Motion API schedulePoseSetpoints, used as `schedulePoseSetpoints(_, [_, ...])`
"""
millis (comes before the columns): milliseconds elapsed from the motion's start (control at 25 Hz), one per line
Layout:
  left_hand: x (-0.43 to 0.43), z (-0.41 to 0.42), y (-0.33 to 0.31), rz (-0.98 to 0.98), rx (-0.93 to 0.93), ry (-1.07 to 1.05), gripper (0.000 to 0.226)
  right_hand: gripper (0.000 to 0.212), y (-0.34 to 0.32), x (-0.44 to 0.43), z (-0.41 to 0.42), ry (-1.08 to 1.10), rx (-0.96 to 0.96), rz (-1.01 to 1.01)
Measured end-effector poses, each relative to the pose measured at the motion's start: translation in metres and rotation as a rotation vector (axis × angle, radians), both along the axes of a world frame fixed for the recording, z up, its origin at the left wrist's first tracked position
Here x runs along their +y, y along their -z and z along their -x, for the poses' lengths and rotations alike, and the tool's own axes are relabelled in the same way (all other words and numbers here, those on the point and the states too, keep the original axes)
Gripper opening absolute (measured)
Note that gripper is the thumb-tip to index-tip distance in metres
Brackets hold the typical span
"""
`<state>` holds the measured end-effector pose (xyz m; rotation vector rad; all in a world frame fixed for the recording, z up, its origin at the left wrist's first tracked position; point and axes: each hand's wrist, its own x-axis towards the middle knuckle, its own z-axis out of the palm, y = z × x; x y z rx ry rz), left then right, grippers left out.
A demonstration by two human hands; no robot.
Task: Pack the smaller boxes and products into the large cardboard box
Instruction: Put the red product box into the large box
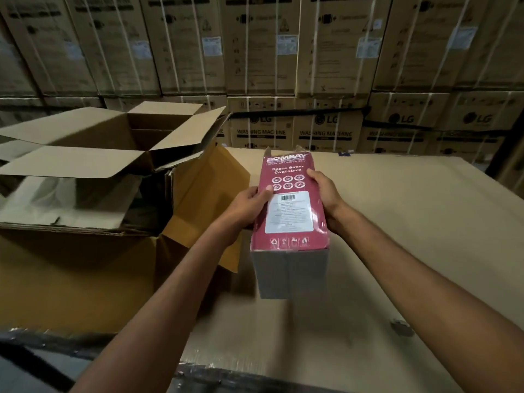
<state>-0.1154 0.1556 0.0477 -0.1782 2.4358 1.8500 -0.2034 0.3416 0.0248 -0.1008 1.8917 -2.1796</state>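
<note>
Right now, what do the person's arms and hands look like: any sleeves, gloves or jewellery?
Both are bare. The left hand and right hand wear no gloves, and no ring shows on the visible fingers. Neither wrist carries a watch or band. The left forearm and right forearm are uncovered down to the frame's edge, so no sleeve shows.

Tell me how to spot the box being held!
Find the wall of stacked brown washing-machine cartons, then the flat cardboard surface before it. Over it, the left hand and right hand grip a maroon rectangular box with a white label, the only red thing there.
</note>
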Motion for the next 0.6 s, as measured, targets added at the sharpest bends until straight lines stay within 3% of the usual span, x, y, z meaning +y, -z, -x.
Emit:
schedulePoseSetpoints(160, [-0.008, 0.018, 0.028, -0.043, 0.091, 0.069, 0.039, 0.042, 0.013, -0.016, 0.021, 0.014, 0.063, -0.024])
schedulePoseSetpoints(280, [-0.017, 0.031, 0.043, -0.126, 0.108, 0.059, 0.038, 0.073, 0.019, -0.033, 0.030, 0.060, 0.101, -0.080])
schedulePoseSetpoints(360, [-0.025, 0.035, 0.045, -0.117, 0.103, 0.066, 0.042, 0.081, 0.023, -0.038, 0.032, 0.092, 0.111, -0.130])
schedulePoseSetpoints(600, [-0.055, 0.050, 0.022, -0.081, 0.168, 0.118, 0.055, 0.071, -0.009, -0.052, 0.002, 0.351, 0.195, -0.274])
